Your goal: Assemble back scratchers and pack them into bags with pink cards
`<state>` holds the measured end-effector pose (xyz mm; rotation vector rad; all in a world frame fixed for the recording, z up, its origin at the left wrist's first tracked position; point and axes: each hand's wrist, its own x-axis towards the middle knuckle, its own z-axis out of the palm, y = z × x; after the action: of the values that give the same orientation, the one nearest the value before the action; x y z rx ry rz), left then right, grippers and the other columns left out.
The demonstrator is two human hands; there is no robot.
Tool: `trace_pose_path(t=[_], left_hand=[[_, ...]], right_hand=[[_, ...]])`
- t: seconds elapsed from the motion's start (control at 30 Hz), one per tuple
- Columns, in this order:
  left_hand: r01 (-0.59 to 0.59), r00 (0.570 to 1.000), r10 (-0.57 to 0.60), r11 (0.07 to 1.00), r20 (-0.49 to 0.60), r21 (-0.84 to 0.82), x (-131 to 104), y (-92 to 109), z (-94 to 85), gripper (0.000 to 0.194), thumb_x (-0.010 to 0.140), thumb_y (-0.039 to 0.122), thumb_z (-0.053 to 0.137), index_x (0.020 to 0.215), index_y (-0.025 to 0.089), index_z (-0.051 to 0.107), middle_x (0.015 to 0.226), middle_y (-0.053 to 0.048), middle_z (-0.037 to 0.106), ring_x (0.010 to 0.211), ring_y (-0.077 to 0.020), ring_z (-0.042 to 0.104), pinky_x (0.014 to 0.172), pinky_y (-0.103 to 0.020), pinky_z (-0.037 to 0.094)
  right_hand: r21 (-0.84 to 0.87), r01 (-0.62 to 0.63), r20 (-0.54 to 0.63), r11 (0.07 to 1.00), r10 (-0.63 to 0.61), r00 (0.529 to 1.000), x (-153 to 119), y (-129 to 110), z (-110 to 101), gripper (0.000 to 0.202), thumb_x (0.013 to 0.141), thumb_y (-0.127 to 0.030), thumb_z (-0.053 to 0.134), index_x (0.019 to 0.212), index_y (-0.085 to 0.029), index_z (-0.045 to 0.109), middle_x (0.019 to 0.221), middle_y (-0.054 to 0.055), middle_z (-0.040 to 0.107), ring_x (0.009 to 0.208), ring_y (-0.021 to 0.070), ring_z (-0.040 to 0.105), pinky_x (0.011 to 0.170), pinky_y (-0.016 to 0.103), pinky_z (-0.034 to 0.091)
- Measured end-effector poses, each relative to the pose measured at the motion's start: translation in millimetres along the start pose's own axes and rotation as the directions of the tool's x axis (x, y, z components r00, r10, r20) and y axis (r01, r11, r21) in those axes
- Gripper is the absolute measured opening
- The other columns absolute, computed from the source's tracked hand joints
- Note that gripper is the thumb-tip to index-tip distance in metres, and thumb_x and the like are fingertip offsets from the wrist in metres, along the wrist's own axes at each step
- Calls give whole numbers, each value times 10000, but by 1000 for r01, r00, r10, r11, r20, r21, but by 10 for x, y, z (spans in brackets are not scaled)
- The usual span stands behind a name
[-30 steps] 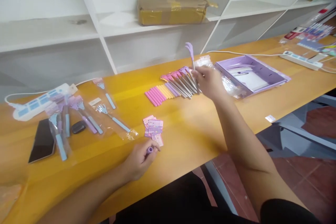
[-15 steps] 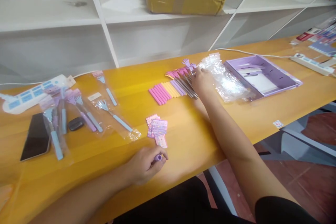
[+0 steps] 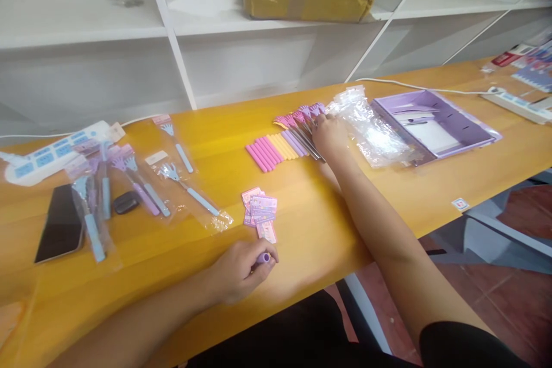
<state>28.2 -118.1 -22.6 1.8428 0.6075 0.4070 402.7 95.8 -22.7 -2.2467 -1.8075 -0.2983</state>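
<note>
When the loose pile of pink-and-purple printed cards [image 3: 261, 213] is taken as clock centre, the left grip [image 3: 241, 270], a bare hand, sits between 6 and 7 o'clock. It is closed around one hollow, purple, cylindrical tube [image 3: 264, 258], open end facing outward. The right grip [image 3: 332, 138] is between 1 and 2 o'clock, fingertips at the head end of the row of silver metal rods with coloured hand-shaped heads [image 3: 305, 129]. Whether it is clamped on a rod cannot be told; the fingers hide the contact. At 12 o'clock, a row of pink, yellow and purple cylindrical tubes [image 3: 276, 149] lies flat on the yellow wooden desk [image 3: 302, 213]. Clear plastic bags [image 3: 373, 135] lie just beyond the right grip, at 2 o'clock.

Step in hand, as judged: handling of one rod at the row's right end. Any next move there calls for separating a single rod without disturbing its neighbours.
</note>
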Motion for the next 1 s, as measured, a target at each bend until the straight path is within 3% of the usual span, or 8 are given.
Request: trace_pose_path(t=[0.33,0.47,0.57,0.63,0.7,0.77,0.87,1.0], left_hand=[[61,998,-62,998,-21,-32,-10,6,-25,236,1102,379,471,1082,220,645,708,51,489,621,-130,437,645,-272,334],[80,988,-102,979,-114,-188,-20,-23,11,347,1121,480,451,1094,207,663,684,55,447,597,-127,399,631,-271,359],[20,966,-140,877,-217,-480,11,-76,46,482,1110,598,444,1051,177,670,649,46,473,569,-124,451,603,-269,417],[-4,951,-194,770,-240,-637,44,-111,49,561,1084,668,461,990,159,675,651,16,542,572,-139,542,582,-276,466],[-12,937,-239,709,-256,-706,71,-144,43,607,1059,706,488,895,150,671,661,-18,599,583,-160,611,568,-288,506],[-28,915,-273,690,-296,-723,85,-180,43,639,1036,738,507,820,154,650,649,-30,622,570,-167,628,566,-299,530],[-32,883,-316,699,-349,-715,92,-227,61,653,994,774,561,788,159,633,637,-35,640,553,-164,625,575,-301,540],[-22,860,-358,687,-364,-726,121,-247,49,669,962,806,577,805,159,646,597,-25,623,514,-177,621,497,-296,513]], right_hand=[[12,-19,4,1000,19,1000,-31,11,-39,350,1063,-210,416,1170,-38,702,1200,294,668,1103,340,573,959,441,442],[117,-7,-54,993,13,998,-155,-119,-348,337,1064,-322,481,1120,-95,723,1170,254,682,1080,347,590,949,453,465],[379,201,-59,903,-193,979,-534,-407,-735,313,1089,-389,517,1070,-158,727,1089,176,710,982,289,635,918,427,505],[609,384,-17,694,-472,881,-935,-667,-978,311,1094,-451,556,1155,-186,707,1104,125,715,934,240,656,877,389,544],[771,503,-22,390,-773,634,-1373,-923,-1143,466,1046,-511,660,1390,-198,629,1312,137,676,1111,246,671,972,393,572],[791,568,-91,227,-875,475,-1747,-1119,-1208,795,946,-549,788,1577,-176,481,1476,189,594,1344,310,596,1130,463,529],[726,645,-127,238,-875,467,-2042,-1249,-1179,894,946,-443,813,1664,-162,362,1530,229,552,1425,350,543,1190,528,485],[681,691,-135,241,-887,442,-2047,-1226,-1131,970,923,-456,844,1684,-145,329,1573,252,520,1450,367,530,1190,536,493]])
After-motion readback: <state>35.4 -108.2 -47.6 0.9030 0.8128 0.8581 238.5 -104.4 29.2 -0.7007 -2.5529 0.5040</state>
